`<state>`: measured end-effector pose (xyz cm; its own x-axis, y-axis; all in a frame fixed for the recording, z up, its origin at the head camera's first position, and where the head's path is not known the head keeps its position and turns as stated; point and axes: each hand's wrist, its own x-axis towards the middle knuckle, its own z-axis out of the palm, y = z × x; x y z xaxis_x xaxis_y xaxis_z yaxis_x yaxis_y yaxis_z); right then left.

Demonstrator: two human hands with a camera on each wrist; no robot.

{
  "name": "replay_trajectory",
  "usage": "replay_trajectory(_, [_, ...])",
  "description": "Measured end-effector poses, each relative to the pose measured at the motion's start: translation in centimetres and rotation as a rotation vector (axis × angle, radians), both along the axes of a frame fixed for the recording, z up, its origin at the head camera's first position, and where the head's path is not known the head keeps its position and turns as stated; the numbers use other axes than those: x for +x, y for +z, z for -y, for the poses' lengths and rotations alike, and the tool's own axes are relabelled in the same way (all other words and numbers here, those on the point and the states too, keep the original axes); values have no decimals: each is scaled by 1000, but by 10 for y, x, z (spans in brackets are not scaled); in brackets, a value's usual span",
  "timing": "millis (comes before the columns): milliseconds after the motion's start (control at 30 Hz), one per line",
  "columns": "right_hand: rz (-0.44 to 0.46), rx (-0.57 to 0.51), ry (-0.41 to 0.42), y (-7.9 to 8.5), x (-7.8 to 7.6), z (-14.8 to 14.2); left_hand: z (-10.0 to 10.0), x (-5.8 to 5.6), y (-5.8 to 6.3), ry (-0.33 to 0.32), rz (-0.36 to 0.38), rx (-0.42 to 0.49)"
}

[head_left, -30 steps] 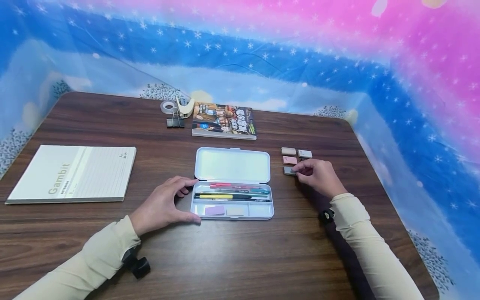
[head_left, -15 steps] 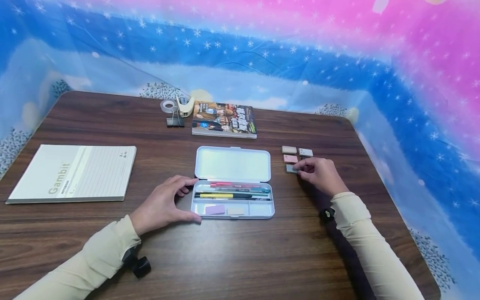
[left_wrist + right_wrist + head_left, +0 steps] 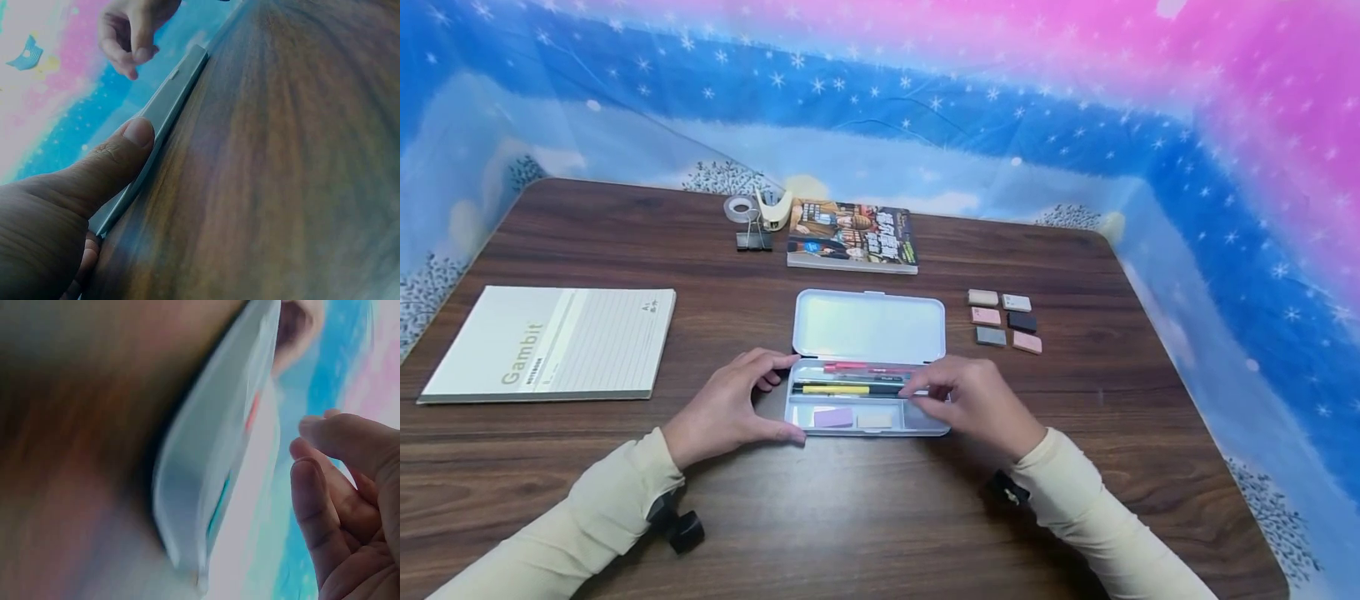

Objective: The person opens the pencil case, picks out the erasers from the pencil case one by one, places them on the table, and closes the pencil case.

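A white plastic pencil case (image 3: pixel 868 325) lies with its lid folded back in the head view. It holds pens, a yellow-and-black one (image 3: pixel 835 389) among them, plus a purple eraser (image 3: pixel 832 418) and a cream eraser (image 3: pixel 874 422). My left hand (image 3: pixel 730 412) grips the case's left end, thumb at the front edge and fingers behind. Over the right end of the case hovers my right hand (image 3: pixel 973 404), fingers bent; the right wrist view has nothing between thumb (image 3: pixel 309 494) and fingertips. On the table to the right, several erasers stand in two columns, including a grey one (image 3: pixel 990 336).
A white notebook (image 3: pixel 580 342) lies at the left. Behind the case is a book with an illustrated cover (image 3: pixel 853 236). Left of that book sit a tape roll (image 3: pixel 740 208), a cream stapler-like item (image 3: pixel 774 211) and a black binder clip (image 3: pixel 754 241). A patterned cloth (image 3: pixel 865 100) surrounds the table.
My right hand has let go of the grey eraser, nudged slightly right, and moved left over the pencil case. Erasers it had covered now show. My left hand stays in place.
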<state>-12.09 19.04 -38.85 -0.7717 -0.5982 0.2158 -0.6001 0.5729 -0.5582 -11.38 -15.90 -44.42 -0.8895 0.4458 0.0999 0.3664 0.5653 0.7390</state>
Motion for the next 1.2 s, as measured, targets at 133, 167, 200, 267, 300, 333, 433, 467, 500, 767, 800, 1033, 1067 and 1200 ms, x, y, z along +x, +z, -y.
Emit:
replay_trajectory(133, [24,55,105,-5,5,17,-1,0,0,0,-6,-1])
replay_trajectory(167, [25,70,120,-7,6,20,-1,0,0,0,-6,-1])
replay_trajectory(200, [25,87,133,-9,6,22,-1,0,0,-1,-7,-1])
replay_trajectory(267, [21,120,146,-11,5,25,-1,0,-1,-2,-9,0])
replay_trajectory(300, [17,134,149,-12,5,27,-1,0,-1,-4,-10,1])
replay_trajectory(333, [16,146,150,-13,5,27,-2,0,-1,-5,-11,2])
replay_trajectory(433, [7,180,145,-13,5,30,-2,0,-2,-4,-12,5])
replay_trajectory(467, [7,188,145,-13,5,30,-1,0,-2,-3,-13,5])
replay_trajectory(500, [5,197,145,-13,5,31,-1,0,-2,-2,-13,6])
replay_trajectory(767, [1,257,138,-7,5,34,1,0,-1,3,-16,1])
replay_trajectory(800, [1,266,136,-7,5,35,1,0,-1,3,-18,1])
replay_trajectory(1033, [50,196,131,-7,1,30,0,0,0,-1,-27,2])
replay_trajectory(1067, [61,157,119,-7,0,25,0,0,0,-3,-27,2])
replay_trajectory(1200, [34,23,1,0,-6,-6,-1,0,0,-3,-25,1])
